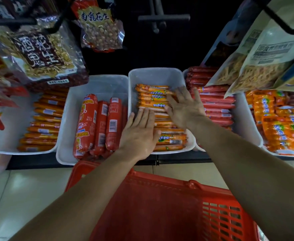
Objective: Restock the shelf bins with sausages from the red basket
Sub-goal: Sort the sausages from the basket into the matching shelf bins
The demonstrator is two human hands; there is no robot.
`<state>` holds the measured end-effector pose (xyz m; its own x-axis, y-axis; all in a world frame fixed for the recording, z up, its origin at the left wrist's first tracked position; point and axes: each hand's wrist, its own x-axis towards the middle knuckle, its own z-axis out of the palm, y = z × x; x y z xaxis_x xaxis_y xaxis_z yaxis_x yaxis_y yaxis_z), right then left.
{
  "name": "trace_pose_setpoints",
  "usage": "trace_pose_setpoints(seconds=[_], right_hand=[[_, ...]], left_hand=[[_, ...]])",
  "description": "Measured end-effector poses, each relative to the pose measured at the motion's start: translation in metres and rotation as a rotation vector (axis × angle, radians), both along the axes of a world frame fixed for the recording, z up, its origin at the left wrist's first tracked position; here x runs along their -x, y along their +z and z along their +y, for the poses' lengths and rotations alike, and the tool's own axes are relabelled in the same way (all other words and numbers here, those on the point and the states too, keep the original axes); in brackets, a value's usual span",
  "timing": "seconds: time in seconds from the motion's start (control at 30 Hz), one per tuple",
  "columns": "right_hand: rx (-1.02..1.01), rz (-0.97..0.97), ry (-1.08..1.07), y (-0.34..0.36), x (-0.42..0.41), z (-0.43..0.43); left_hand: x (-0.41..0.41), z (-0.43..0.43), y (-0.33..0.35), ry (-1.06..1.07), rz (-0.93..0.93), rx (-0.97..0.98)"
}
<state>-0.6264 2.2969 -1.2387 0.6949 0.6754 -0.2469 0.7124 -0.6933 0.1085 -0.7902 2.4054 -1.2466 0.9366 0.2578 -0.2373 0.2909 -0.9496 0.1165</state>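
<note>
Centre of frame: clear plastic bin (157,75) on the shelf, second from the right of the four in full view. It holds slim orange sausages (152,97) stacked in one column from the far wall to the near rim.

Long axis of every sausage runs left-right across the frame. The column itself runs up-down the frame.

Left grip (139,134): fingers straight and together, palm down, lying on the lower left of the stack and over the bin's left rim. It clasps nothing.

Right grip (184,108): fingers spread and flat, pressing on the upper right of the stack. Nothing is pinched.

Both sets of fingers point up-frame, so they cross the sausages at right angles. The right grip is nearer the far rows, the left nearer the near rows.

Judgement: this looks like levelling or squaring the stack, not picking.

Red basket (160,185): lower centre of frame, under both forearms, below the shelf edge. No sausage shows in the part in view, so I cannot tell how much stock remains.

Any further pickup lies down-frame, behind both grips, so either must draw back toward the body. The left grip sits closer to the basket.

Neighbours: fat red sausages (97,122) in the bin to the left, thin red sausages (215,101) in the bin to the right.
</note>
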Motion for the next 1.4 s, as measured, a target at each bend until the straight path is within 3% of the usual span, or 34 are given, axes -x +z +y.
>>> trace_pose_setpoints(seconds=[0.13,0.27,0.53,0.6,0.7,0.77,0.83,1.0,1.07,1.23,1.4], right_hand=[[-0.369,-0.009,-0.037,0.001,0.021,-0.025],[-0.198,0.074,0.119,-0.004,0.034,-0.054],[0.017,0.042,0.077,-0.008,0.012,-0.025],[0.020,0.014,0.064,-0.007,0.007,-0.019],[-0.179,-0.006,0.041,-0.005,0.012,-0.023],[-0.226,0.056,0.069,-0.004,0.018,-0.036],[-0.104,0.113,0.128,-0.003,0.021,-0.046],[0.061,0.070,0.140,0.003,0.006,-0.029],[0.026,0.022,0.124,0.001,0.002,-0.022],[-0.308,0.012,-0.001,-0.011,0.019,-0.034],[-0.369,0.133,-0.054,-0.013,0.023,-0.041]], left_hand=[[-0.025,-0.003,-0.011,-0.001,0.019,0.057],[-0.063,0.012,-0.019,0.059,0.023,0.142],[-0.097,0.028,-0.022,0.084,-0.035,0.182],[-0.096,0.028,-0.022,0.157,-0.140,0.175],[-0.067,0.017,-0.021,0.204,-0.262,0.220],[-0.045,0.005,-0.023,0.173,-0.137,0.269],[-0.038,0.000,-0.028,0.143,-0.037,0.236],[-0.072,0.016,-0.033,0.160,-0.033,0.274],[-0.084,0.019,-0.030,0.200,-0.002,0.319],[-0.088,0.017,-0.031,0.321,-0.019,0.357],[-0.079,0.010,-0.029,0.328,-0.044,0.371]])
